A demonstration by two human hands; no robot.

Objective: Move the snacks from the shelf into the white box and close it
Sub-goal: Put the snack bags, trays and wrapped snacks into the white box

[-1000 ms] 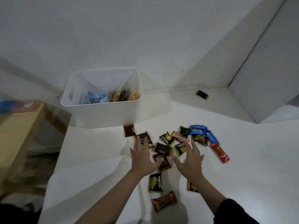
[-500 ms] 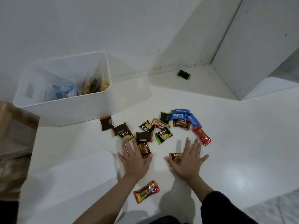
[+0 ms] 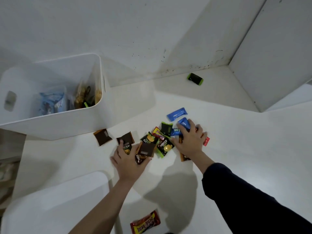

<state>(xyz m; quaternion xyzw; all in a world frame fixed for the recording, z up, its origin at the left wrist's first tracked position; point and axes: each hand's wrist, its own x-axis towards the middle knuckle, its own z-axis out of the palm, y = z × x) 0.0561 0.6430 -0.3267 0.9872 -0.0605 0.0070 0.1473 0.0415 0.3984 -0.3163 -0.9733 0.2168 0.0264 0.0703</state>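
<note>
- Our left hand lies over the left part of the snack pile on the white shelf, its fingers curled round a dark brown packet and the wrappers just beside it.
- Our right hand presses down on the right part of the pile, its fingers bent over a blue wrapper; a red wrapper peeks out at its outer side and an orange-brown packet shows under the wrist.
- Between the two hands lie green packets, touching and overlapping each other.
- One blue bar sits apart from the pile, toward the back of the shelf.
- A brown packet lies alone just beside the front wall of the white box.
- The white box stands at the left back of the shelf, open on top, with a few bagged snacks already inside.
- The white lid rests flat at the near left corner of the shelf.
- A red and yellow wrapper lies near the front edge, well apart from the pile.
- A small black and green object sits by the back wall.
</note>
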